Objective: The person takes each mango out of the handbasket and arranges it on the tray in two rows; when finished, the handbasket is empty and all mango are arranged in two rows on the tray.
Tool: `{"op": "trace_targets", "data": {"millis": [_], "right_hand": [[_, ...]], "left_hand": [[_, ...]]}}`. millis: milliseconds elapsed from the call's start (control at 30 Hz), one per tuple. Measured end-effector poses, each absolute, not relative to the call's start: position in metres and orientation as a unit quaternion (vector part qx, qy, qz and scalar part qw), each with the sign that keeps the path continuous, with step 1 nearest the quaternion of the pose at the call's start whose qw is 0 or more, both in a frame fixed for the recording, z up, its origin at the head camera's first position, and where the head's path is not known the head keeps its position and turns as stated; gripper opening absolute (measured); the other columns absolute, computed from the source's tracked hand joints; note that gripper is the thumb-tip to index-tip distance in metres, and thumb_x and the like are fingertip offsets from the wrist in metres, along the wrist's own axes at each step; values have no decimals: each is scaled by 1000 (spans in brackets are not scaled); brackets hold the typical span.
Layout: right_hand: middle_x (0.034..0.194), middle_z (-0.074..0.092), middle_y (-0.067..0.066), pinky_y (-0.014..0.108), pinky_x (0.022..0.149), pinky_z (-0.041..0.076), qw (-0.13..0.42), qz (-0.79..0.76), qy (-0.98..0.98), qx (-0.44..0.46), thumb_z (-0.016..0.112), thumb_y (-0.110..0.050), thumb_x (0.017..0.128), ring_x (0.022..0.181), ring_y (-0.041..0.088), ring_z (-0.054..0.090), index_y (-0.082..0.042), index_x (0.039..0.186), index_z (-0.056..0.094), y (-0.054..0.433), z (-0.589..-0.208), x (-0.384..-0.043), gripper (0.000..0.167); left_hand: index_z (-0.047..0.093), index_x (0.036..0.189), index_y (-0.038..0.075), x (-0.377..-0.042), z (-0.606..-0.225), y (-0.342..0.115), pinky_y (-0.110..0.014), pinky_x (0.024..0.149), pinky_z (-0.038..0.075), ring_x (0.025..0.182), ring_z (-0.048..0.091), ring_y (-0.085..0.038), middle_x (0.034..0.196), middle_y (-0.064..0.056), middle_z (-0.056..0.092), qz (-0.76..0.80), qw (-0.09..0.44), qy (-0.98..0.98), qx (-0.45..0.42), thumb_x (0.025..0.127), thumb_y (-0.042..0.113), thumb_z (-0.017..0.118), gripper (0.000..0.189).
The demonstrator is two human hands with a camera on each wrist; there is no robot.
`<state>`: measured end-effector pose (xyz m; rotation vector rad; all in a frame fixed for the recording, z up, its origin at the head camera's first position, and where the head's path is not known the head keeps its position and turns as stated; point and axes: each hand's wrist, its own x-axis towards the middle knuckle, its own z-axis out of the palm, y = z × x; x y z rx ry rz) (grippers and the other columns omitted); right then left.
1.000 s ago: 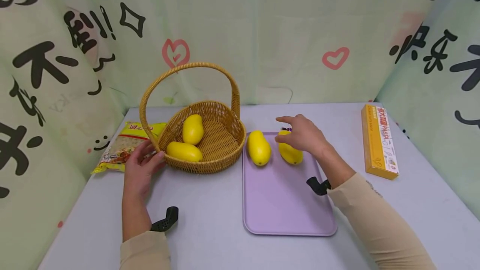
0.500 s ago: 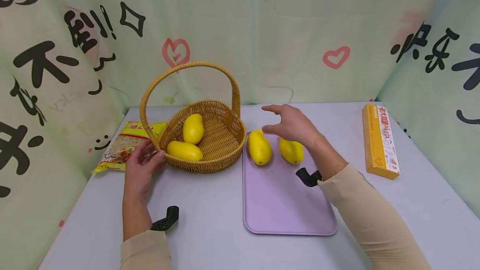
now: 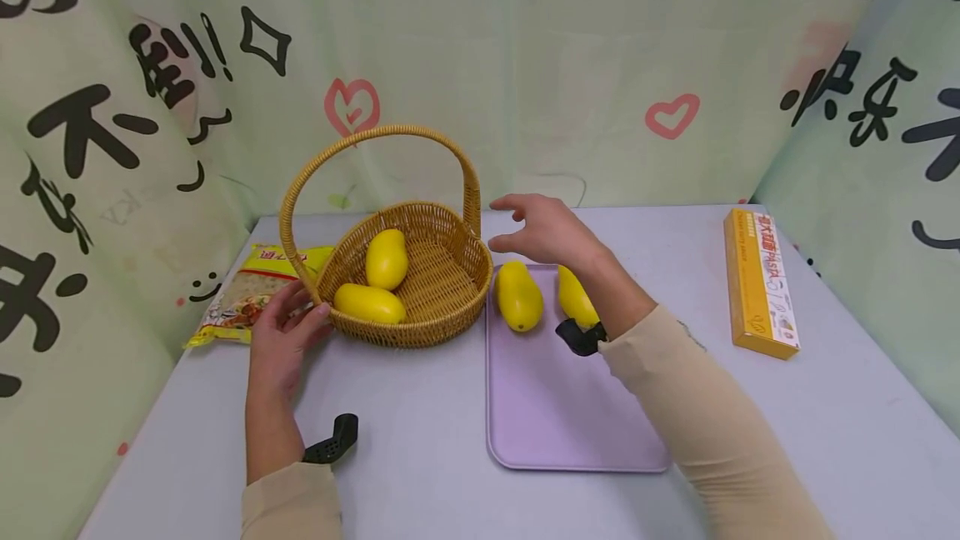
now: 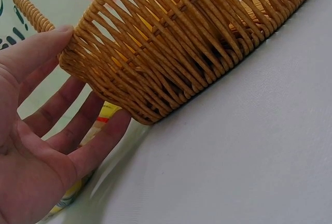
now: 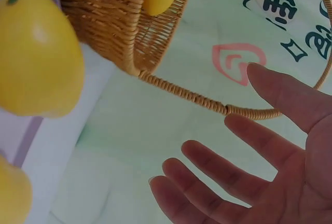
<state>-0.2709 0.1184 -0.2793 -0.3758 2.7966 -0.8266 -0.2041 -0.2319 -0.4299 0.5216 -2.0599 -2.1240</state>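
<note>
A wicker basket [image 3: 442, 290] with a tall arched handle stands on the table. Inside lie two yellow, mango-shaped fruits [image 3: 386, 259]. My left hand [image 3: 283, 340] holds the basket's left end, its thumb at the rim by the handle's foot and its fingers bent against the outer side in the left wrist view. Past the basket's right side hovers my right hand [image 3: 547, 227], fingers spread, nothing in its grasp. Beneath it, two more such fruits, one whole in view [image 3: 519, 297] and one partly hidden by the right wrist [image 3: 573, 297], lie on the purple tray [image 3: 562, 423].
Behind my left hand, a yellow food packet [image 3: 247, 290] lies against the basket's left side. A yellow pasta box [image 3: 759, 282] lies on the right of the white table [image 3: 420, 440]. Printed curtains [image 3: 585, 65] hang around the back and sides.
My right hand has moved left and away from me, from over the right-hand fruit on the tray to beside the basket handle. The left hand and the basket have stayed put.
</note>
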Motion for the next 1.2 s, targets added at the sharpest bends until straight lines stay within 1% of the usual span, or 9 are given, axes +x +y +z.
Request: {"op": "trace_targets", "data": {"millis": [400, 533, 633, 667, 733, 833, 933, 1033, 1200], "right_hand": [[141, 59, 16, 48, 102, 55, 132, -300, 933, -149, 74, -31, 94, 122, 31, 59, -17, 152, 51, 84, -270, -287, 64], [133, 62, 10, 37, 80, 56, 142, -298, 931, -154, 75, -33, 94, 96, 25, 59, -18, 151, 53, 72, -267, -291, 62], [139, 59, 7, 32, 66, 50, 155, -292, 932, -148, 75, -35, 94, 86, 23, 54, -21, 150, 53, 64, -267, -295, 62], [143, 58, 7, 32, 65, 51, 160, -291, 932, -145, 74, -36, 94, 87, 23, 55, -22, 150, 54, 61, -268, -296, 61], [150, 53, 8, 35, 70, 56, 171, -291, 931, -137, 74, -36, 94, 99, 23, 58, -23, 150, 54, 57, -269, -299, 61], [156, 48, 8, 45, 87, 61, 188, -300, 927, -123, 74, -36, 94, 117, 27, 58, -22, 150, 54, 51, -272, -304, 61], [155, 49, 8, 54, 98, 59, 201, -312, 922, -111, 74, -35, 94, 127, 30, 56, -21, 151, 53, 46, -274, -309, 62], [154, 50, 8, 54, 96, 59, 207, -315, 920, -107, 74, -35, 94, 128, 30, 56, -20, 151, 52, 40, -277, -314, 63], [154, 49, 7, 48, 84, 62, 210, -320, 917, -111, 74, -36, 95, 126, 29, 57, -19, 151, 52, 30, -279, -322, 63]], "left_hand": [[50, 153, 30, -203, -427, -231, -27, 96, 59, 130, 56, -18, 146, -1, 50, -709, 69, -681, 169, 95, 18, 76, 65], [50, 153, 29, -203, -428, -231, -27, 95, 60, 129, 56, -17, 143, 0, 50, -713, 71, -677, 167, 95, 17, 76, 64], [51, 152, 30, -203, -429, -231, -28, 96, 60, 128, 56, -17, 141, 2, 51, -715, 71, -676, 166, 95, 17, 76, 64], [51, 152, 30, -203, -430, -231, -28, 96, 60, 128, 56, -17, 141, 2, 51, -715, 71, -675, 165, 95, 17, 76, 64], [51, 152, 30, -204, -430, -232, -28, 97, 60, 128, 56, -17, 141, 2, 51, -714, 71, -676, 166, 95, 17, 76, 64], [51, 152, 29, -204, -431, -231, -29, 97, 60, 128, 56, -17, 141, 2, 51, -713, 72, -678, 165, 95, 17, 76, 64], [51, 152, 29, -205, -431, -231, -29, 97, 60, 128, 56, -17, 142, 1, 50, -712, 72, -679, 164, 95, 16, 75, 63], [50, 153, 29, -204, -431, -231, -28, 97, 60, 128, 55, -17, 143, 1, 50, -711, 71, -680, 166, 95, 16, 75, 64], [50, 153, 29, -205, -430, -231, -28, 96, 60, 128, 55, -18, 144, 0, 49, -711, 70, -679, 170, 96, 15, 75, 64]]}}
